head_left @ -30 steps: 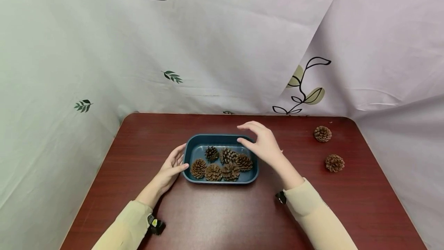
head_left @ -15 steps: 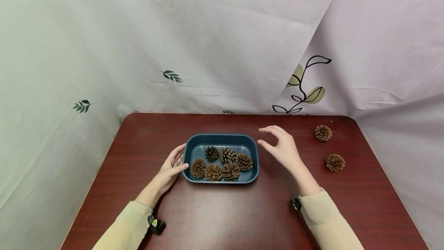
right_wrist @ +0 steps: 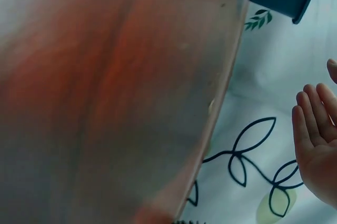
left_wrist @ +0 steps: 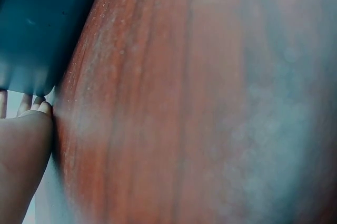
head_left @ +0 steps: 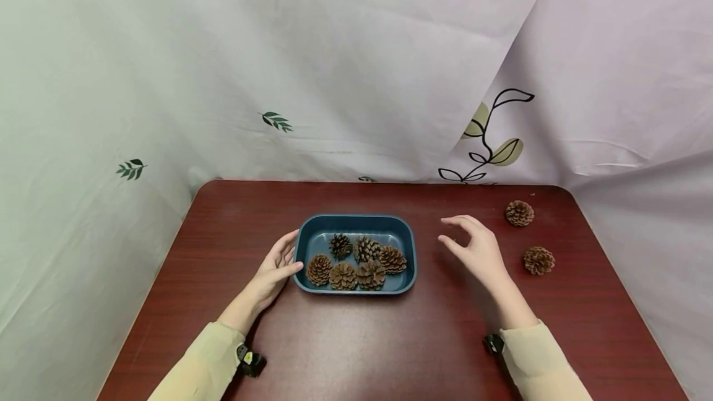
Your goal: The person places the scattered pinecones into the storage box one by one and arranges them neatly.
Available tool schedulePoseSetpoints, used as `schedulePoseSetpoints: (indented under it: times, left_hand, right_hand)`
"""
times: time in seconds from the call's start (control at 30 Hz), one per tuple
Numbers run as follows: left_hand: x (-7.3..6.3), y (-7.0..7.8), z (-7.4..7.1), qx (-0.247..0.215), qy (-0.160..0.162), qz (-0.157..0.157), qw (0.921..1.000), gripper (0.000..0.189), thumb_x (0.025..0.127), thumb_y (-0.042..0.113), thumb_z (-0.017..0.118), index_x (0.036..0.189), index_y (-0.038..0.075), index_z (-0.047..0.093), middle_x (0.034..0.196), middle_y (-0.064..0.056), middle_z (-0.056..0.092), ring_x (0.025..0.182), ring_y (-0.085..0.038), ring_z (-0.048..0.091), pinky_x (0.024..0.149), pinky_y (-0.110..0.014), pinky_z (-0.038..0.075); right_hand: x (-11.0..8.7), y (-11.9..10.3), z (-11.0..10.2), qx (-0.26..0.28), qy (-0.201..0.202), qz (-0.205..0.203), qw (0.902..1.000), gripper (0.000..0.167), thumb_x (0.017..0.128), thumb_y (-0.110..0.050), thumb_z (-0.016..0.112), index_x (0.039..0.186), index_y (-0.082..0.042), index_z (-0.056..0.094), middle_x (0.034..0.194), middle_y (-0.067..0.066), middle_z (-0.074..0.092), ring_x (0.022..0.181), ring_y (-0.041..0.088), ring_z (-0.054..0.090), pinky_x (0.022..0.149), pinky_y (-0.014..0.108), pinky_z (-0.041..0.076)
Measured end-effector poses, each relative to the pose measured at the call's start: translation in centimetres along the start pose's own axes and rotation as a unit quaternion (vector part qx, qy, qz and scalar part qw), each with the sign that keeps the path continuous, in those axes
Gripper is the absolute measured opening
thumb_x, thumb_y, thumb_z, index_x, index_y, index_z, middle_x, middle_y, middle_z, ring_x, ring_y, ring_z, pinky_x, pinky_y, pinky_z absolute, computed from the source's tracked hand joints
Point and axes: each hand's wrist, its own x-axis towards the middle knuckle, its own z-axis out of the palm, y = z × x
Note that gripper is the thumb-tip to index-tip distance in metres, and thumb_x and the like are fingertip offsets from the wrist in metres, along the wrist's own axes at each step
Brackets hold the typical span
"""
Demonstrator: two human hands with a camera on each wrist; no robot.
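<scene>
A dark blue rectangular tray (head_left: pixel 356 223) stands mid-table with several brown pine cones (head_left: pixel 342 276) in it. My left hand (head_left: pixel 271 274) holds its left end, thumb over the rim and fingers along the outer wall. In the left wrist view, fingertips of that hand (left_wrist: pixel 23 145) meet the tray's wall (left_wrist: pixel 42 29). To the right of the tray, my right hand (head_left: pixel 480 254) hovers with nothing in it, thumb and fingers spread apart. Two loose pine cones lie further right, a nearer one (head_left: pixel 538 260) and a farther one (head_left: pixel 520 213).
Everything sits on a dark red wooden table (head_left: pixel 356 351) with rounded far corners. White fabric (head_left: pixel 356 67) printed with leaves hangs behind it and on both sides. Black wrist cameras (head_left: pixel 252 361) are strapped at both sleeves.
My right hand has moved away from over the tray's right end, rightward and slightly nearer, towards the loose pine cones. The left hand and tray have stayed in place.
</scene>
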Motion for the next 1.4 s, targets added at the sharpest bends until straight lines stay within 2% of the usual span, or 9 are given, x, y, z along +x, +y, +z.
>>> schedulePoseSetpoints:
  times: [0.23,0.5,0.8,1.03,1.07,1.23,1.3,1.4]
  left_hand:
    - [0.1,0.1,0.1,0.007,0.000,-0.006,1.0000,0.078,0.099,-0.009,0.063,0.165,-0.003,0.021,0.156,0.011,0.047,0.144,0.004,0.048,0.115,-0.012,0.043]
    - [0.1,0.2,0.2,0.012,0.000,-0.008,0.9999,0.079,0.099,-0.010,0.062,0.165,-0.004,0.019,0.156,0.010,0.046,0.144,0.004,0.048,0.115,-0.012,0.043]
    - [0.1,0.1,0.2,0.008,0.000,-0.011,0.9999,0.079,0.099,-0.009,0.063,0.166,-0.001,0.022,0.158,0.008,0.044,0.145,0.004,0.046,0.116,-0.012,0.041]
    - [0.1,0.0,0.1,0.006,0.000,-0.007,1.0000,0.079,0.099,-0.009,0.063,0.165,-0.001,0.022,0.157,0.009,0.046,0.146,0.003,0.046,0.117,-0.013,0.041]
    - [0.1,0.0,0.1,0.005,0.001,-0.006,1.0000,0.079,0.099,-0.009,0.063,0.165,-0.001,0.022,0.157,0.009,0.046,0.146,0.003,0.046,0.117,-0.013,0.041]
    - [0.1,0.0,0.1,0.006,0.005,-0.007,0.9999,0.079,0.098,-0.009,0.063,0.165,-0.002,0.021,0.156,0.009,0.046,0.145,0.003,0.047,0.117,-0.013,0.041]
    - [0.1,0.0,0.1,0.007,0.005,-0.008,0.9999,0.079,0.099,-0.009,0.063,0.165,-0.002,0.021,0.157,0.009,0.046,0.145,0.003,0.047,0.117,-0.013,0.041]
    - [0.0,0.0,0.1,0.008,0.005,-0.007,0.9999,0.079,0.099,-0.009,0.063,0.165,-0.002,0.021,0.157,0.009,0.046,0.145,0.003,0.046,0.117,-0.013,0.041]
  right_hand:
    - [-1.4,1.3,-1.0,-0.033,-0.002,0.013,0.9994,0.034,0.088,-0.009,0.087,0.120,-0.007,0.077,0.115,0.009,0.076,0.109,0.025,0.069,0.094,0.018,0.047]
    - [-3.0,3.2,-2.7,-0.055,0.015,0.017,0.9982,0.035,0.085,-0.005,0.088,0.118,-0.004,0.078,0.112,0.012,0.077,0.104,0.025,0.066,0.092,0.007,0.041]
    - [-4.6,4.4,-5.0,-0.086,0.024,0.046,0.9949,0.035,0.085,-0.008,0.087,0.119,-0.008,0.078,0.117,0.015,0.076,0.108,0.029,0.063,0.091,0.017,0.042]
    - [-5.3,5.3,-7.1,-0.102,0.043,0.062,0.9919,0.038,0.084,-0.007,0.088,0.120,-0.007,0.077,0.118,0.015,0.075,0.100,-0.002,0.058,0.084,0.014,0.040]
    - [-5.4,5.4,-7.4,-0.103,0.044,0.062,0.9917,0.038,0.084,-0.006,0.088,0.120,-0.007,0.077,0.118,0.016,0.075,0.099,-0.003,0.058,0.083,0.013,0.040]
    - [-5.6,6.0,-8.5,-0.102,0.050,0.073,0.9909,0.039,0.083,-0.005,0.088,0.121,-0.005,0.077,0.115,0.017,0.075,0.099,-0.026,0.046,0.084,0.004,0.036]
    - [-5.7,6.2,-9.0,-0.103,0.051,0.080,0.9902,0.039,0.083,-0.004,0.088,0.121,-0.004,0.076,0.114,0.017,0.074,0.099,-0.032,0.041,0.083,0.003,0.035]
    - [-5.8,6.5,-9.7,-0.111,0.053,0.090,0.9883,0.040,0.084,-0.004,0.087,0.122,-0.003,0.076,0.114,0.018,0.074,0.095,-0.031,0.040,0.079,0.009,0.038]
